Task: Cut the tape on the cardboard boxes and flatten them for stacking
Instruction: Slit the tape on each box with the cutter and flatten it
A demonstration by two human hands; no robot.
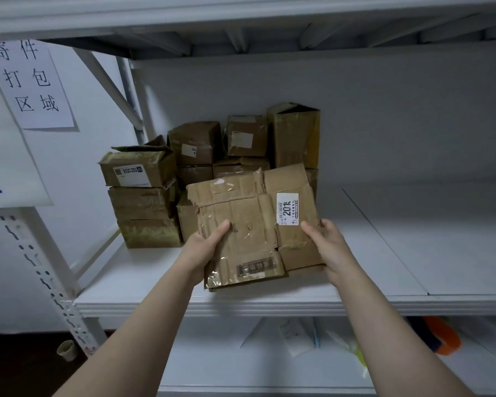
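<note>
Left hand fingers hidden under the flat box; only thumb shows on top. Same w/ right hand. Box label: "201" legible, last digit cut at label edge, small print too tiny to read. Flat box blocks lower part of the box pile behind. Wall sign cut off at left. Lower-shelf papers blurred; orange item partly hidden by shelf edge, can't ID.

Flattened box, brown and creased, with torn tape and a white label, tilted up over the shelf edge, gripped at both sides. Behind it, stacked boxes, still taped and unflattened, piled at the shelf's back left.
</note>
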